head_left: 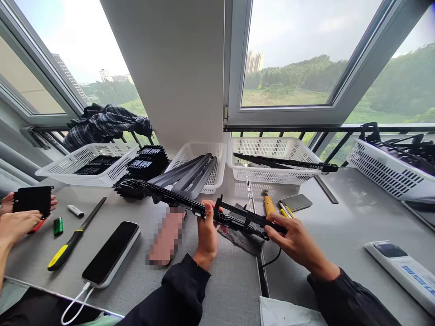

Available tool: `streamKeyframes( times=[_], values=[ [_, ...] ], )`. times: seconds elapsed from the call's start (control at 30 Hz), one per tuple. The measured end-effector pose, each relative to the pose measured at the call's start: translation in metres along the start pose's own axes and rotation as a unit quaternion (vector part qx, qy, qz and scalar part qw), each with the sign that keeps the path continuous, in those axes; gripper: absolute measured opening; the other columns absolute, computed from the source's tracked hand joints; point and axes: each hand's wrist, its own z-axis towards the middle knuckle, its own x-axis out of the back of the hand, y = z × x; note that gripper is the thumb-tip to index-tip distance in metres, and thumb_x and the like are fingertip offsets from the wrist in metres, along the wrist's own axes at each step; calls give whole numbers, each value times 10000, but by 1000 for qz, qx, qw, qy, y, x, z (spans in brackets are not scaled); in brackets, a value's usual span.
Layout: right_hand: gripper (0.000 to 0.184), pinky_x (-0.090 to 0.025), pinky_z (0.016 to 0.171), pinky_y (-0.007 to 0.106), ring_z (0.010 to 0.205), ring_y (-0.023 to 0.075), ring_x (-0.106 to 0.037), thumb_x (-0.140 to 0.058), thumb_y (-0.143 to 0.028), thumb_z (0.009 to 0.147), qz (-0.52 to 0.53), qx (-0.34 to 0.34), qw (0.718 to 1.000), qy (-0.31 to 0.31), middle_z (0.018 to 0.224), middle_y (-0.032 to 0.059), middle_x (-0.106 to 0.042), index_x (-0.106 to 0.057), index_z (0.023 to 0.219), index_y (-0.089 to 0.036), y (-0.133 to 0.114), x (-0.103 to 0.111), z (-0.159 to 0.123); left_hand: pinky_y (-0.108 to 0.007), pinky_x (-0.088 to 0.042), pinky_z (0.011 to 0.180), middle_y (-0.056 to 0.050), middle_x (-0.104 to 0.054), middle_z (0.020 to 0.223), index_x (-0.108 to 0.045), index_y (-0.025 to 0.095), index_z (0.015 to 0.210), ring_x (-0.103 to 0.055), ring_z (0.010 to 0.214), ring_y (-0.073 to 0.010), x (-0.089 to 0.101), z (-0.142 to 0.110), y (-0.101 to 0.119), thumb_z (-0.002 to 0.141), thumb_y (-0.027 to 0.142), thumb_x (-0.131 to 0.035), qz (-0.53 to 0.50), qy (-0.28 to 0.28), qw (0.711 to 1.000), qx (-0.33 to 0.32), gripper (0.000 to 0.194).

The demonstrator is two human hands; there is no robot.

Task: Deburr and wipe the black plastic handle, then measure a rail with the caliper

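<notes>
Grey worktable [234, 280] under big windows, hills and towers outside. Bottom centre: two dark sleeves. Left hand [207, 233] at frame centre, fingers curled shut around the middle of a long black plastic rail [190, 203], thumb on top. Right hand [299, 242] right of centre, fingertips pinched on the rail's right end, palm below it. The rail runs diagonally, lifted off the table, from the right fingers up-left past the left hand to its free end near the black stacked parts [146, 165]. Under the rail: a dark cloth [239, 237]. Lower left: phone on a power bank [110, 253] with white cable, yellow-handled file [73, 237], green lighter [58, 226]. Far left edge: another person's hands [16, 217] holding a black part. Lower right: white remote [404, 269]. Mid-right: yellow-handled tool [269, 204], dark phone [297, 202]. Farther back: white baskets [272, 158] along the sill, holding black strips. Upper left: plaid cloth [105, 124] on the railing.
</notes>
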Motion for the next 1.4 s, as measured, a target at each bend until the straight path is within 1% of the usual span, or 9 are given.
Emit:
streamKeyframes(
  times=[0.1, 0.23, 0.37, 0.5, 0.6, 0.77, 0.93, 1.17, 1.4],
  values=[
    [292, -383, 552, 298, 565, 177, -513, -570, -477, 968, 1, -9, 1000, 9, 647, -5, -608, -650, 823, -235, 2, 3, 0, -224, -487, 493, -13, -655, 867, -585, 210, 922, -629, 667, -143, 1, -1, -1, 865, 777, -734, 5, -18, 1000, 23, 588],
    [296, -386, 542, 289, 557, 174, -517, -561, -463, 966, 8, -13, 1000, 3, 632, -10, -592, -602, 774, -241, 4, 4, 0, -253, -536, 541, -29, -677, 879, -603, 208, 924, -674, 777, -197, 1, -1, 0, 859, 708, -789, -8, -39, 998, 41, 538],
    [303, -353, 547, 296, 549, 170, -495, -560, -430, 972, -32, 14, 999, 5, 615, -17, -549, -558, 735, -241, 7, 3, 1, -292, -584, 599, -36, -676, 874, -596, 203, 922, -685, 830, -226, -2, -2, 2, 825, 704, -823, -56, -90, 991, 87, 558],
    [200, -443, 667, 325, 688, 213, -610, -544, -367, 996, -78, 57, 995, 33, 773, 27, -678, -641, 874, -242, 6, 1, 0, -325, -622, 656, -14, -650, 862, -610, 205, 943, -667, 797, -204, -4, -3, 4, 804, 632, -880, -81, -137, 981, 108, 524],
    [172, -494, 778, 359, 837, 250, -662, -537, -327, 1026, -88, 90, 990, 57, 899, 58, -725, -666, 948, -245, 4, -2, 0, -326, -633, 684, -5, -634, 916, -607, 212, 954, -647, 792, -178, -5, -3, 5, 795, 597, -906, -89, -137, 981, 108, 513],
    [223, -551, 850, 387, 971, 269, -728, -502, -271, 1057, -76, 103, 988, 88, 1087, 81, -775, -705, 1146, -243, 3, -6, -1, -313, -629, 682, -2, -615, 914, -610, 217, 956, -641, 818, -178, -5, -4, 7, 801, 581, -910, -85, -146, 978, 118, 497],
    [263, -569, 894, 390, 1058, 280, -742, -510, -283, 1071, -69, 107, 984, 122, 1172, 83, -775, -715, 1232, -254, 2, -6, -4, -314, -630, 677, 12, -588, 863, -601, 218, 923, -637, 789, -172, -7, -6, 7, 826, 623, -875, -74, -153, 980, 99, 498],
    [225, -564, 890, 380, 1015, 274, -731, -573, -360, 1069, -54, 95, 985, 134, 1113, 83, -754, -732, 1178, -246, -4, -3, -5, -340, -637, 718, -44, -700, 931, -659, 203, 969, -711, 890, -231, -9, -10, 5, 835, 684, -838, -75, -172, 975, 121, 530],
    [326, -570, 796, 365, 928, 262, -731, -582, -510, 1101, -47, 86, 989, 108, 1074, 93, -752, -753, 1165, -241, -2, -5, -6, -360, -645, 712, -97, -771, 959, -720, 176, 1005, -760, 897, -276, -8, -10, 1, 856, 763, -762, -87, -169, 969, 157, 608]
  ],
)
